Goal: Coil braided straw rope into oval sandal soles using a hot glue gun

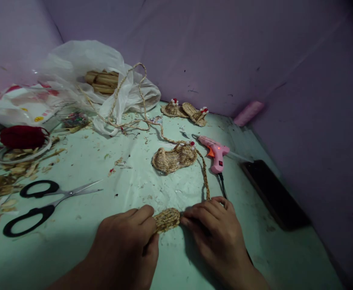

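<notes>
Between my two hands lies a small oval piece of coiled braided straw cord point(168, 220). My left hand point(127, 233) is closed on its left end, fingers and thumb pinching the edge. At the piece's right end, my right hand point(214, 225) has its fingers curled together. A braided cord point(205, 173) runs down into that hand from the back of the table. Just beyond my hands rests a small woven slipper point(174, 159) with red and white beads. A pink glue gun point(215, 151) lies to its right, its light glowing orange.
Black-handled scissors point(69, 193) lie spread on the left. A dark phone point(275, 193) sits at right. Near the wall are a pair of beaded woven slippers point(191, 112), a plastic bag point(88, 54) holding dry stalks, and a pink roll point(249, 112). Red yarn point(22, 137) and straw scraps lie at left.
</notes>
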Available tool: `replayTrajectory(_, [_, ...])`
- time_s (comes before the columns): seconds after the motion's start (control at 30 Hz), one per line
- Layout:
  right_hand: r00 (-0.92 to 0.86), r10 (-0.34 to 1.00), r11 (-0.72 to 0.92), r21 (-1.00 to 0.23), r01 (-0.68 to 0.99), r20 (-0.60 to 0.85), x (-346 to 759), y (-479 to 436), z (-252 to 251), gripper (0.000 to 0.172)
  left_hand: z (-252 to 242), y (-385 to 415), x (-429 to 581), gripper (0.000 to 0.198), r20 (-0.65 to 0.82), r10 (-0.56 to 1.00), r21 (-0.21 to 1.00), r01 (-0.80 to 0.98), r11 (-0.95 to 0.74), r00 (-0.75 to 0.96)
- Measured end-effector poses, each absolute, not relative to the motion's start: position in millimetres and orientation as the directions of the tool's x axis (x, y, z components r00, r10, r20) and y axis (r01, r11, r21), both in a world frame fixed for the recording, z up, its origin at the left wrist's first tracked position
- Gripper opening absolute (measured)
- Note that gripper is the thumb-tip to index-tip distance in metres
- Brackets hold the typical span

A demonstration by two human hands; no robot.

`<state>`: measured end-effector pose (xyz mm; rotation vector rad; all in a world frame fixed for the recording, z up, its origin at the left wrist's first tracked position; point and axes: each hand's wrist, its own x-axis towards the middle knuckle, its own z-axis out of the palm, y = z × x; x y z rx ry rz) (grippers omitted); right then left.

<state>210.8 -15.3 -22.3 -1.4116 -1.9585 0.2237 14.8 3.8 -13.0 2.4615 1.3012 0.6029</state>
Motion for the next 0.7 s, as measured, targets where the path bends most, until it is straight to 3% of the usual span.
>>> replayTrajectory(0.13, [-0.177, 0.862, 0.417, -0.467, 0.779, 0.475, 208.8, -15.2, -18.0, 0.01, -17.2, 3.6, 15.1, 0.016, 0.23, 0.846, 0.452, 0.717, -0.53, 0.481])
replayTrajectory(0.37, [-0.428, 0.775, 0.613, -0.387, 0.688, 0.466, 194.3, -13.9, -13.8, 0.014, -15.7, 0.5, 9.9, 0.014, 0.168, 0.828, 0.414, 0.724, -0.552, 0.536])
replayTrajectory(0.57, [-0.402, 0.79, 0.588, -0.385, 0.711, 0.463, 185.6, -15.2, -17.4, 0.012, -4.0, 1.0, 6.3, 0.006, -0.002, 0.823, 0.37, 0.765, -0.527, 0.567])
replayTrajectory(0.7, [-0.362, 0.813, 0.548, -0.39, 0.74, 0.455, 181.5, -15.2, -15.2, 0.011, -0.7, 5.1, 6.3, 0.006, -0.016, 0.823, 0.338, 0.778, -0.53, 0.568])
